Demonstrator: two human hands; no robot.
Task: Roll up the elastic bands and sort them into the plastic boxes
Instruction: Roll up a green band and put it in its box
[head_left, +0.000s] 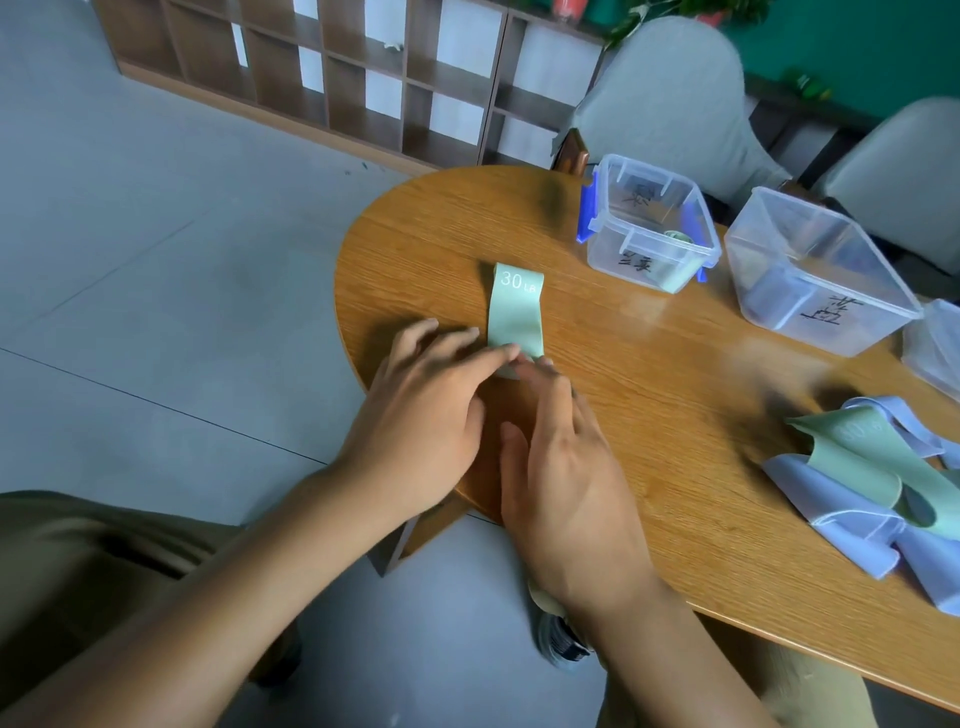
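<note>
A pale green elastic band (515, 312) marked "30 LB" lies flat on the wooden table (649, 395), pointing away from me. My left hand (426, 415) and my right hand (566, 467) meet at its near end, fingertips pinching the rolled-over edge. Back right stands a clear plastic box with blue clips (647, 223) holding a green roll (678, 238). Beside it is a second clear box (810, 270) with a handwritten label. A heap of green and lilac bands (872, 478) lies at the right.
A third clear box (935, 343) shows partly at the right edge. Two grey chairs (670, 98) stand behind the table. A wooden shelf unit (363, 78) lines the far wall. The table's rounded end is just left of my hands.
</note>
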